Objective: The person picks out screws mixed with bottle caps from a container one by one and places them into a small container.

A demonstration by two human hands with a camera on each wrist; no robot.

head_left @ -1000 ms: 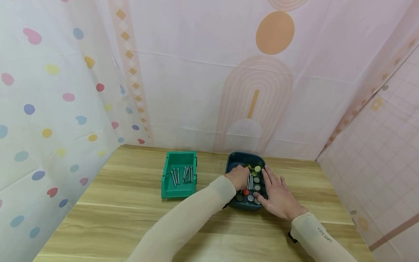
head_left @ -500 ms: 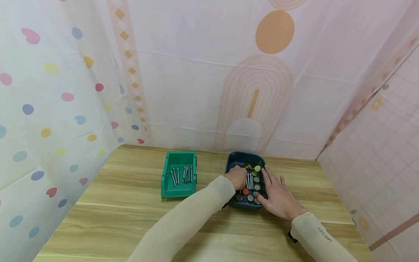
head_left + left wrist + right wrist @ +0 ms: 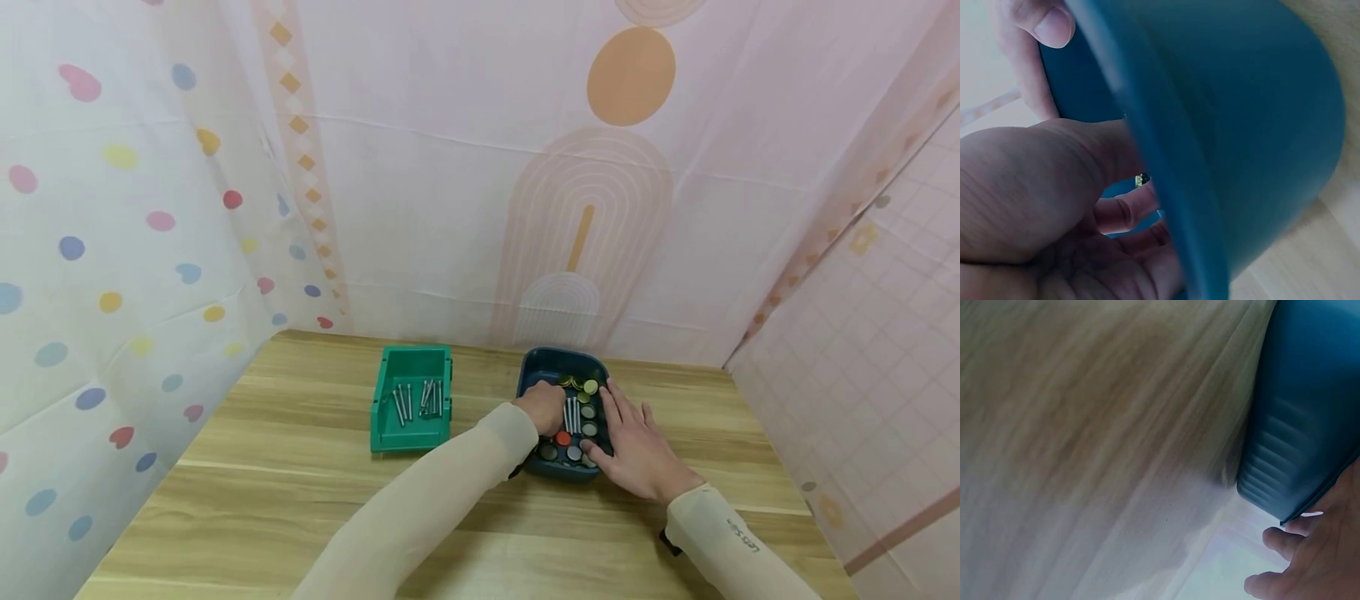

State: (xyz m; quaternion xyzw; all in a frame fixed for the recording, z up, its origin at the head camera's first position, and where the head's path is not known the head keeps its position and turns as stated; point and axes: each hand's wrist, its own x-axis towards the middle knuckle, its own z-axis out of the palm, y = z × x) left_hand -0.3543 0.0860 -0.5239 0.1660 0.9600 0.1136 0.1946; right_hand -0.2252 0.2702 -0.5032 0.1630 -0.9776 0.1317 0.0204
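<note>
A dark blue bin [image 3: 564,473] holds several small round discs, gold and silver coloured, one red disc [image 3: 562,437], and several silver bolts [image 3: 572,415] lying side by side. My left hand [image 3: 542,407] reaches down into its left part, fingers bent. In the left wrist view the near rim hides those fingertips and the thumb tip, so I cannot tell whether they hold anything. Along the right rim rests my right hand [image 3: 633,446], its fingers extended and its thumb over the inside. The right wrist view shows the bin's ribbed outer wall [image 3: 1291,431] beside that hand.
To the left of the bin stands a green tray [image 3: 408,445] with several silver bolts [image 3: 431,398] in two groups. Both containers sit on a wood-grain table [image 3: 262,467], near its back edge. Patterned cloth hangs [image 3: 435,208] behind and at both sides.
My left hand has shifted slightly left inside the bin, showing more of the bolts beside it. The right hand stays on the rim, and the green tray's contents look the same.
</note>
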